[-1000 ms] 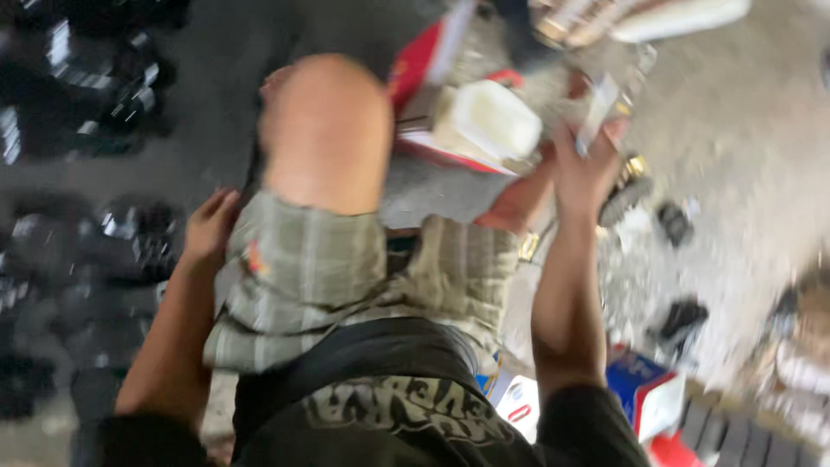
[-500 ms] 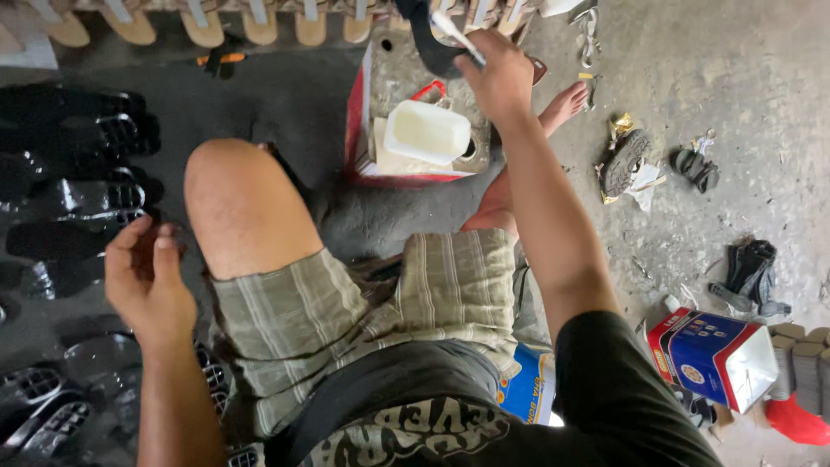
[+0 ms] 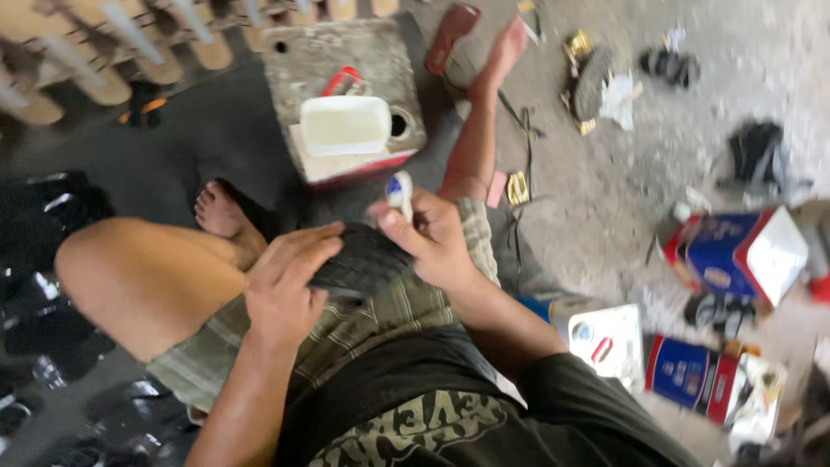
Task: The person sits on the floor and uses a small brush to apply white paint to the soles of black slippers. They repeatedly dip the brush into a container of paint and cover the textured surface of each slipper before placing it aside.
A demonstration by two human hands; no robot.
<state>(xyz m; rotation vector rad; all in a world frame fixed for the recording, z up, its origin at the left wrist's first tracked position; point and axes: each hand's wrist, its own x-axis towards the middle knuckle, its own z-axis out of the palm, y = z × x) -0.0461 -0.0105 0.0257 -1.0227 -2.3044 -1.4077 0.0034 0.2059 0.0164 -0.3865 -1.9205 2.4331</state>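
Note:
I sit on the ground in plaid shorts. My left hand [image 3: 285,290] grips a black ribbed rubber sole piece [image 3: 363,259] that rests over my lap. My right hand [image 3: 432,238] holds the other end of that piece and also pinches a small white tube [image 3: 399,192] with a blue tip, pointing up. Both hands meet above my right thigh.
A grey block [image 3: 346,60] ahead carries a white plastic tub [image 3: 344,125]. Wooden shoe lasts [image 3: 130,39] line the top left. Black sandals [image 3: 43,303] lie at left. Blue and red cartons [image 3: 735,251], a tin [image 3: 700,376] and scraps [image 3: 592,82] sit at right.
My right hand has come back from the block with the small tube. My left hand has moved in from the left and taken hold of the black sole piece. The camera has tilted down.

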